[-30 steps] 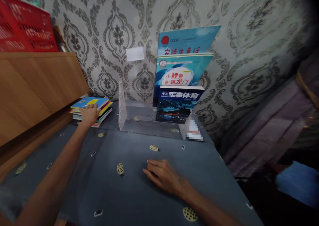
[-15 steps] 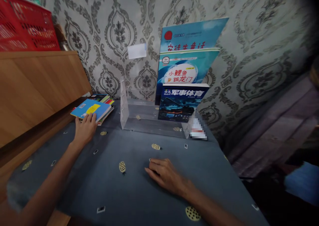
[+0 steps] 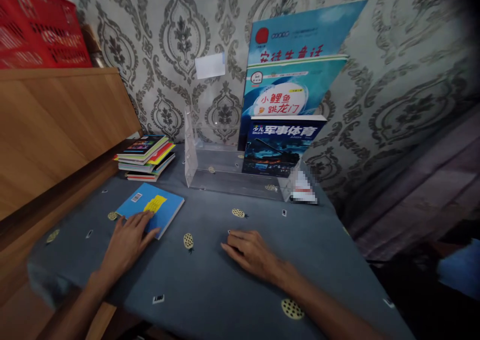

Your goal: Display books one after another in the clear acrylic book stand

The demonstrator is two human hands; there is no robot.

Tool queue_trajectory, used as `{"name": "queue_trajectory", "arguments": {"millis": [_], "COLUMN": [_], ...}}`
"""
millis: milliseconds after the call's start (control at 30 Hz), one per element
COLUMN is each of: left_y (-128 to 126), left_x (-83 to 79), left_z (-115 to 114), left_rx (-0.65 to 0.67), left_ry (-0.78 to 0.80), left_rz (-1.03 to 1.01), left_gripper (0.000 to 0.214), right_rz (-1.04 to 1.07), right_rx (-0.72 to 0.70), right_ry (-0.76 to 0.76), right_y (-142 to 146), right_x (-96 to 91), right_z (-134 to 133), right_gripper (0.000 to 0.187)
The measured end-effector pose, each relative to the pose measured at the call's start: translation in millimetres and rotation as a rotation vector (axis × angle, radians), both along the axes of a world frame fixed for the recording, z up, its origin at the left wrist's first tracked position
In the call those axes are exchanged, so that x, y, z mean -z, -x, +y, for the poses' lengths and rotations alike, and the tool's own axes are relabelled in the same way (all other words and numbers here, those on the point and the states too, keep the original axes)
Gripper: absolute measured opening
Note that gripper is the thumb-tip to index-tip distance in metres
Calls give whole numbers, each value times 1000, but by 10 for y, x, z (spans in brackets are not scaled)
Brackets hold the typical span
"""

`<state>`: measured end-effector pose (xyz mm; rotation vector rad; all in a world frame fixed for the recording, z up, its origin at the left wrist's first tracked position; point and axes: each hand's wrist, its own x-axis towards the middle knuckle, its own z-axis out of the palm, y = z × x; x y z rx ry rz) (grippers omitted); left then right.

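Blue book is off the pile. A second ago it was on top with the left hand over it; half a second ago it was already skewed toward the near side. Now it's over the tablecloth, in front of the pile and clear of it — yellow patch and barcode label facing up. Can't tell if it's flat on the cloth or slightly raised.

Left fingers: extended over the near part of the cover, thumb apart from them at the near right edge. Underside hidden, so can't tell pinch from plain contact.

Right hand: same spot on the cloth, fingers loosely curled and close together, nothing visible in them. Palm hidden, so can't rule out more. Well apart from the blue book.

Pile now has a dark-covered book on top, edges uneven, beside the wooden cabinet.

Clear stand unchanged: three books staggered in its right part — dark military book in front, teal book behind, tall blue book at the back.

Meaning for the work: one book separated, left hand doing it alone, right hand idle.
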<state>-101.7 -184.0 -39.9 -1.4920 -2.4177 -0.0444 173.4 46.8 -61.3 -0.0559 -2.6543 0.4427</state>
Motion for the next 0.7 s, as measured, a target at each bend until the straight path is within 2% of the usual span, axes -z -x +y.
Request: {"name": "queue_trajectory", "arguments": {"millis": [167,233,333,433,600,700], "left_y": [674,868,985,941,674,440], "left_x": [48,107,204,277,307,296], "left_z": [114,139,124,93,161,266], "left_rx": [-371,-392,-304,-198,-72,54], "left_ry": [-53,-64,-109,-161,-106,-71], "left_rz": [-128,-210,-270,-273,-327,-349], "left_gripper": [62,66,65,63,66,62], "right_rz": [-2,-4,-3,-3,0,45], "right_rx": [-4,-3,2,0,-8,28], "right_ry": [-13,-17,-11,6,18,28], "right_y": [1,0,5,11,3,-2], "right_x": [-27,-33,-28,-23,-42,-48], "right_z": [-12,-11,-4,3,-1,-5], "right_gripper": [45,43,40,40,41,41]}}
